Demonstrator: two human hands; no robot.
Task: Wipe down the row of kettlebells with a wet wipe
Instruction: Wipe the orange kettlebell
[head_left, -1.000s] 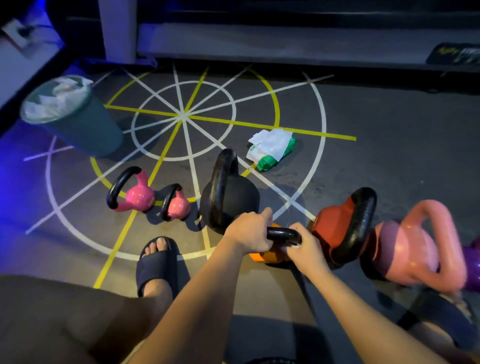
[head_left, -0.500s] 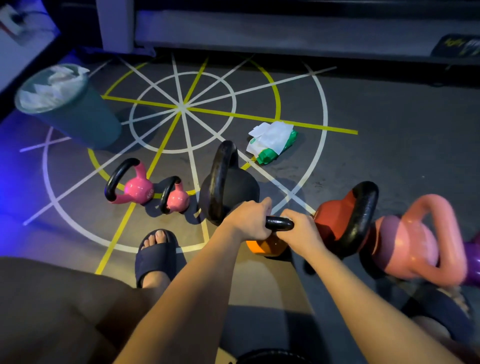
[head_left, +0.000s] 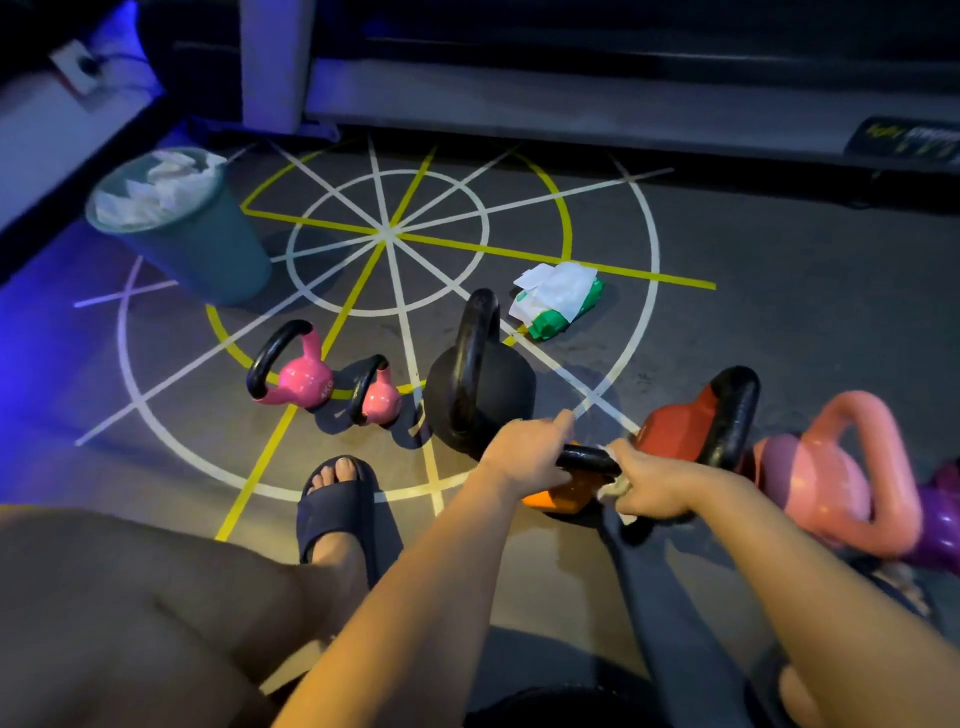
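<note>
Fingers of the left hand (head_left: 524, 452) are curling round the black handle of the small orange kettlebell (head_left: 558, 496), gripping its left end, while the right hand (head_left: 652, 491) is clasping a crumpled white wet wipe (head_left: 614, 487) round the handle's right end. Just left of the orange kettlebell a large black iron kettlebell (head_left: 483, 395) is standing, with a small pink kettlebell (head_left: 381, 401) and a pink 4KG kettlebell (head_left: 304, 382) beyond it. Just right of it a red kettlebell with a black handle (head_left: 685, 421) and a salmon-pink kettlebell (head_left: 826, 478) are standing. Behind it a green-and-white wipe pack (head_left: 558, 299) is lying, and far to its back left a teal bin of used wipes (head_left: 218, 254) is standing.
</note>
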